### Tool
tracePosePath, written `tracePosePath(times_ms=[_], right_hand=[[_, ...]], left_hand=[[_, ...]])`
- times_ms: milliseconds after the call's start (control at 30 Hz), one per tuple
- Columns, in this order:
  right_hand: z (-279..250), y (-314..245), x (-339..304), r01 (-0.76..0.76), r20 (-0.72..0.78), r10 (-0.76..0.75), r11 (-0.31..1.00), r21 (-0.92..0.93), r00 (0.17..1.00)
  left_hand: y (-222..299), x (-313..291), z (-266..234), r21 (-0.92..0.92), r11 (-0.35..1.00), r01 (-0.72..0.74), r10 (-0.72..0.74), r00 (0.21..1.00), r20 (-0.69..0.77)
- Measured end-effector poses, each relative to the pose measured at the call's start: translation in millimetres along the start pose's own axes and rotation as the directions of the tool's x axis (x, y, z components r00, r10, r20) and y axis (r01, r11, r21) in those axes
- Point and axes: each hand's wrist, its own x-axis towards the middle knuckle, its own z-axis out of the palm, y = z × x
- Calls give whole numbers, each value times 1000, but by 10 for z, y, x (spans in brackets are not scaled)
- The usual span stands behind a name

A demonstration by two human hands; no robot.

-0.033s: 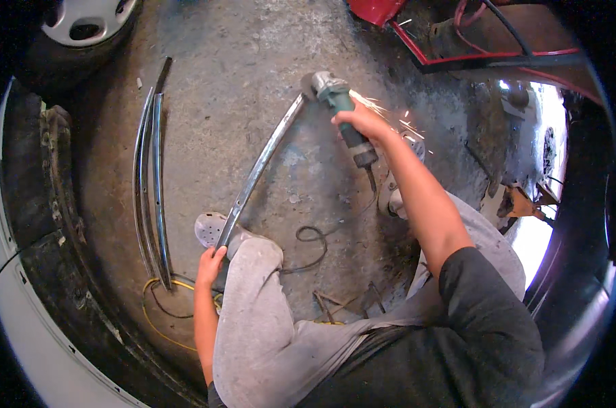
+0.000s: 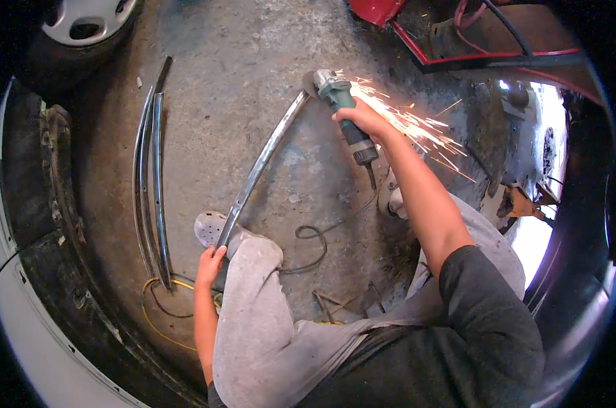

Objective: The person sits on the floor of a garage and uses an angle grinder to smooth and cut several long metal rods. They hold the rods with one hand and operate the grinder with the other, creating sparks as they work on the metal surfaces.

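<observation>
The head view looks down on a seated or squatting person at work over a stained concrete floor (image 2: 287, 41). The right hand (image 2: 363, 120) has its fingers clamped around the body of a green and black angle grinder (image 2: 337, 94), whose metal head points away from the person. The grinder's disc (image 2: 310, 83) is at the far end of a long, slightly curved metal strip (image 2: 261, 163), and bright orange sparks (image 2: 416, 126) spray from the grinder head toward the right, past the right wrist. The strip slants from the disc back to the person's left side, crossing a pale perforated shoe (image 2: 209, 229). The left hand (image 2: 210, 264) grips its near end, fingers closed on it, just beside the left knee, which is covered by grey trousers (image 2: 253, 272). A dark cord (image 2: 372, 178) leaves the rear of the grinder and loops on the floor between the legs. To the left, similar metal strips (image 2: 159, 156) lie side by side, their near ends meeting close to a yellow cable (image 2: 145, 309). A car wheel (image 2: 94, 30) stands at the upper left, and a red-edged panel (image 2: 484, 58) at the upper right.
</observation>
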Motion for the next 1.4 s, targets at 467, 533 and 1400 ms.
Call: tracePosePath(times_ms=[467, 533, 1400], right_hand=[[804, 482, -525, 143, 138, -110, 955, -261, 984], [607, 333, -404, 138, 3, -142, 956, -260, 990], [45, 12, -77, -31, 21, 30, 998, 46, 999]], left_hand=[[106, -79, 49, 84, 994, -68, 73, 995, -61], [98, -93, 59, 98, 994, -51, 59, 995, -80], [190, -119, 59, 318, 947, -36, 87, 985, -147]])
